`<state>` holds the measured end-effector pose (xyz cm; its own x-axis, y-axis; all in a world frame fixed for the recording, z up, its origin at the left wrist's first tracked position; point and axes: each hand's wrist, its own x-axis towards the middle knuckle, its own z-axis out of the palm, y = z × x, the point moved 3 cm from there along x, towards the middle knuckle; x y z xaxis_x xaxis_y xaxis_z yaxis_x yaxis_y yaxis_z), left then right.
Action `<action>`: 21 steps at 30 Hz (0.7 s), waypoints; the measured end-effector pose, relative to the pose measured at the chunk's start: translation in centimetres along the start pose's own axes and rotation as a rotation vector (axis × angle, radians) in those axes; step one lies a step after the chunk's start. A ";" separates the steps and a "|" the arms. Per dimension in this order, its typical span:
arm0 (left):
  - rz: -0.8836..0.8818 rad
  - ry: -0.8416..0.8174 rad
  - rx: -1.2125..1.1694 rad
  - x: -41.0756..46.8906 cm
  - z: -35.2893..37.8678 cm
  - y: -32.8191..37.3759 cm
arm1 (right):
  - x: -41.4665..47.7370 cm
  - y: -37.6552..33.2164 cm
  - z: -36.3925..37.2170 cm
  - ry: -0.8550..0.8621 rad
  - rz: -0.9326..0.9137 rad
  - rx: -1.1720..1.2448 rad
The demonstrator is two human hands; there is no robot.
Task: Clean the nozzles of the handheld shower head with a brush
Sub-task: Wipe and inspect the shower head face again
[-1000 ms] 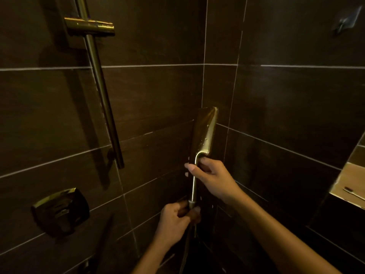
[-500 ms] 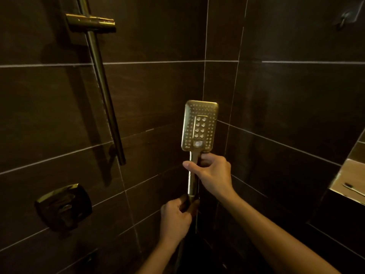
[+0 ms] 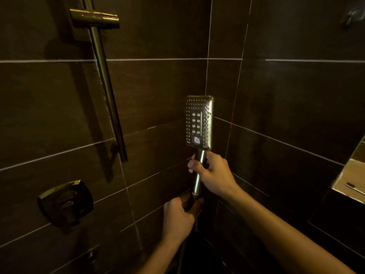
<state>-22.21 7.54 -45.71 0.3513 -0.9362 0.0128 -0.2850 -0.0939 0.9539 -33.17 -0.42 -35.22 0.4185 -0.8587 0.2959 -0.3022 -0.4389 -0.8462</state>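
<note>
The handheld shower head (image 3: 199, 121) is a shiny rectangular metal paddle, held upright in the shower corner with its nozzle face turned towards me. My right hand (image 3: 214, 175) grips its handle just below the head. My left hand (image 3: 178, 216) grips the lower end of the handle, where the hose joins. A thin brush (image 3: 353, 187) lies in the lit wall niche at the far right, away from both hands.
Dark tiled walls meet in a corner behind the shower head. A metal slide rail (image 3: 106, 86) with an empty holder bracket (image 3: 94, 17) runs down the left wall, above a square valve handle (image 3: 66, 203). A wall hook (image 3: 352, 15) sits top right.
The shower head has been turned from edge-on to nozzle face towards me. Both hands kept their grips on the handle.
</note>
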 end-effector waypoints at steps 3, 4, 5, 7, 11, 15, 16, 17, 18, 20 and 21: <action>0.004 -0.014 0.053 0.1 0.1 -0.3 | -0.1 0.4 0.2 0.024 0.017 -0.001; 0.019 -0.067 0.006 0.0 -0.1 -0.1 | 0.1 0.5 -0.1 -0.053 0.044 0.075; 0.045 -0.120 -0.056 0.0 -0.4 0.0 | 0.2 0.5 -0.6 -0.149 0.071 0.168; 0.072 -0.227 -0.193 0.0 -1.0 0.4 | 0.1 0.3 -1.7 -0.314 0.099 0.344; 0.049 -0.282 -0.286 -0.2 -1.2 0.5 | -0.2 0.1 -2.2 -0.315 0.053 0.392; 0.043 -0.122 -0.127 -0.6 -0.9 0.3 | -0.5 -0.4 -1.3 -0.018 -0.040 0.122; 0.041 -0.077 -0.096 -0.8 -0.9 0.3 | -0.6 -0.4 -1.0 0.060 -0.048 0.066; 0.050 -0.041 -0.075 -0.9 -0.8 0.3 | -0.8 -0.4 -0.9 0.128 -0.046 0.027; 0.067 -0.020 -0.066 -1.1 -0.8 0.4 | -0.9 -0.3 -0.7 0.179 -0.039 0.003; 0.105 -0.047 -0.078 -1.2 -1.0 0.5 | -0.9 -0.1 -0.6 0.207 -0.023 0.004; 0.116 -0.083 -0.102 -1.2 -1.0 0.4 | -0.9 0.1 -0.7 0.184 -0.023 0.021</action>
<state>-21.85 8.94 -45.03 0.2449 -0.9640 0.1039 -0.2257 0.0475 0.9730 -34.18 0.11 -35.20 0.2611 -0.8830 0.3900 -0.2753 -0.4554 -0.8467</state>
